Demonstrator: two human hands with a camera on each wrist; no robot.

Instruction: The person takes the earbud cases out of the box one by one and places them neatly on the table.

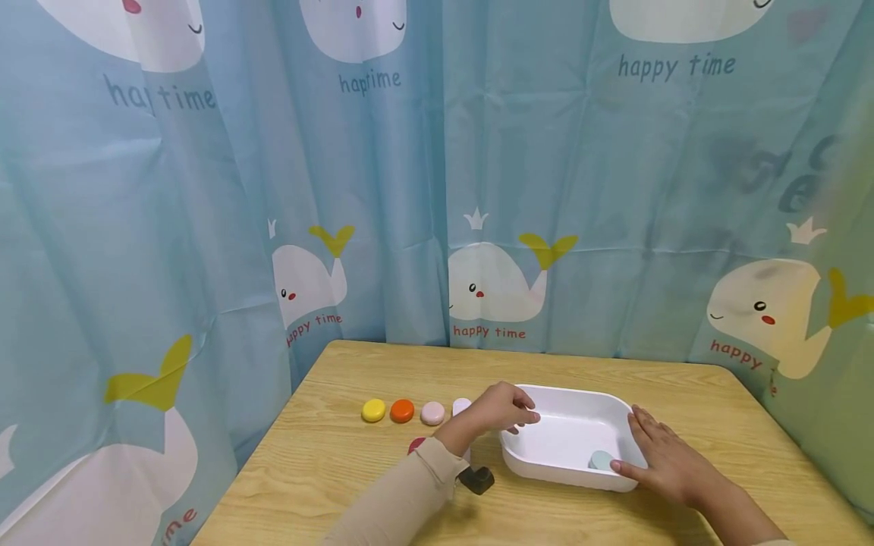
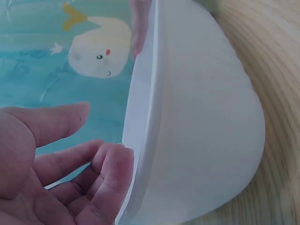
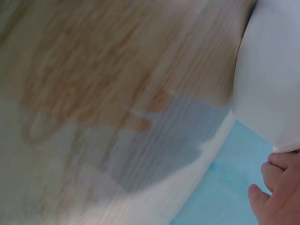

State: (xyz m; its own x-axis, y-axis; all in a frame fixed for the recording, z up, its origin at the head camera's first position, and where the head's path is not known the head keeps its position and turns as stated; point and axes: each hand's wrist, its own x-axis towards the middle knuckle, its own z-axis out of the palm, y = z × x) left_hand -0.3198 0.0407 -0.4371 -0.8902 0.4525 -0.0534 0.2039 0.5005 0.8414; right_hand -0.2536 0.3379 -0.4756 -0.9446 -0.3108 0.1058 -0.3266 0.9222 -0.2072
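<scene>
A white rectangular basin [image 1: 573, 478] stands on the wooden table, with one pale blue-green round disc [image 1: 601, 460] inside by its front right corner. Above the basin's left rim is my left hand [image 1: 501, 408]; its fingers are loosely bent and hold nothing. The left wrist view shows that hand [image 2: 79, 178] close beside the basin's wall [image 2: 211, 112], with thumb and fingers apart. At the right side of the basin my right hand [image 1: 672, 461] rests on the rim with fingers extended. In the right wrist view only part of this hand [image 3: 283, 190] appears, touching the basin [image 3: 269, 75].
Left of the basin lie a yellow disc [image 1: 373, 410], an orange disc [image 1: 402, 410] and a pale pink disc [image 1: 432, 413] in a row. A white piece [image 1: 461, 405] and a red piece [image 1: 416, 444] are partly hidden by my left arm. A blue curtain [image 1: 410, 189] hangs behind the table.
</scene>
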